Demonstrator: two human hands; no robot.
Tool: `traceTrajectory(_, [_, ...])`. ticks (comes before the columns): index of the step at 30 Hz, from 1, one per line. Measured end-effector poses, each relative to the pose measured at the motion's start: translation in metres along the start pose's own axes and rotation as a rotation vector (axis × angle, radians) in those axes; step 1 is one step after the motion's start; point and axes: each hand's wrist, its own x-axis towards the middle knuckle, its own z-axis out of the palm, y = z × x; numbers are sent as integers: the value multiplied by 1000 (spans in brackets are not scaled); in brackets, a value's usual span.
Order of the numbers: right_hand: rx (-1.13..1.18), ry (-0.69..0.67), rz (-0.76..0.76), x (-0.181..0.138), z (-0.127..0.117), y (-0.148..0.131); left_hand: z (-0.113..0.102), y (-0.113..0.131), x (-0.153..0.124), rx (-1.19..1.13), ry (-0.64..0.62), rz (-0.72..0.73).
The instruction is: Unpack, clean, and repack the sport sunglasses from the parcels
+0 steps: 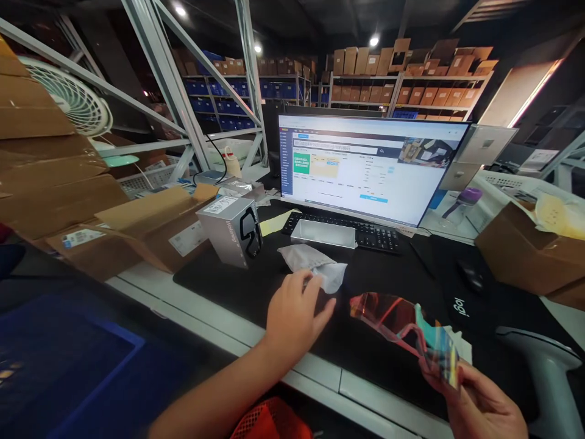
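Half out of frame, right hand (479, 407), grip around sunglasses (397, 322); left hand (295, 312) unclenched on white pouch (315, 263).

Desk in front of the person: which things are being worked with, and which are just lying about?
In use: red-lensed sunglasses, held in the right hand; white pouch, touched by the left hand; probably the silver box picturing glasses.

Lying about: keyboard, monitor, mouse, scanner, fan, cardboard boxes.
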Motion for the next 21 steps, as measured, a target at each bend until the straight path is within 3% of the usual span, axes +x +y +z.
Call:
traceTrajectory(6, [63,4,-62,-5,19,-8,-5,-2,23,84,-200,27])
traceTrajectory(11, [55,-92,-132,-6,31,-5,-8,-15,19,-77,-391,-57])
traceTrajectory(17, [-55,-221,-353,-15,59,5,-6,-26,14,-624,-366,-319])
traceTrajectory(21, [-226,-186,-473,-17,67,7,-5,-32,7,-790,-323,-432])
